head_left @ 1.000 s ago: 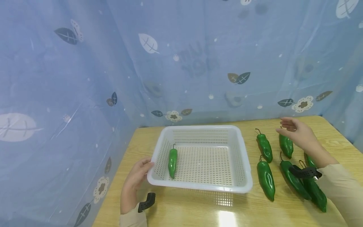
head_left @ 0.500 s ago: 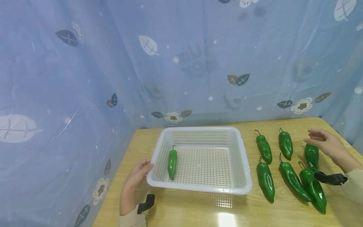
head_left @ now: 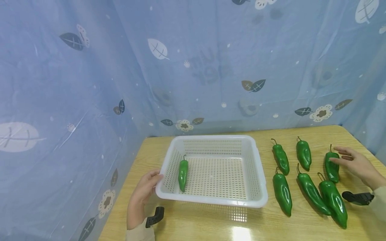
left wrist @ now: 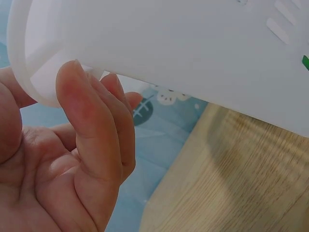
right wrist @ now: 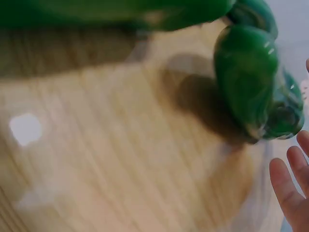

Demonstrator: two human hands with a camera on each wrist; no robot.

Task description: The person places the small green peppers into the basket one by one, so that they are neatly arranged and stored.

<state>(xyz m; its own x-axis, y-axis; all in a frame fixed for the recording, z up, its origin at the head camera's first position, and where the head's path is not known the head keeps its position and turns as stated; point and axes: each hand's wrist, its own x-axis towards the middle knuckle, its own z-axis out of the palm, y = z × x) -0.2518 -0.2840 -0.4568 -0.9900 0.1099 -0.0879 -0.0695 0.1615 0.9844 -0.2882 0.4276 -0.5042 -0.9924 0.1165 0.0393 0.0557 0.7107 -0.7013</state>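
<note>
In the head view, a white plastic basket with slotted walls stands on the table. My left hand grips its left rim, thumb over the edge and fingers under it in the left wrist view. A green pepper lies inside along the basket's left side. At the far right, my right hand hovers by another green pepper, thumb and fingers spread apart and holding nothing. The right wrist view has its fingertips just beyond the end of a pepper.
Several more green peppers lie right of the basket, among them a front one, a curved one and a back one. A blue patterned curtain hangs behind and left of the wooden table.
My right hand has moved right, from above the back middle pepper to the rightmost one, then lowered beside it. My left hand keeps its grip on the basket.
</note>
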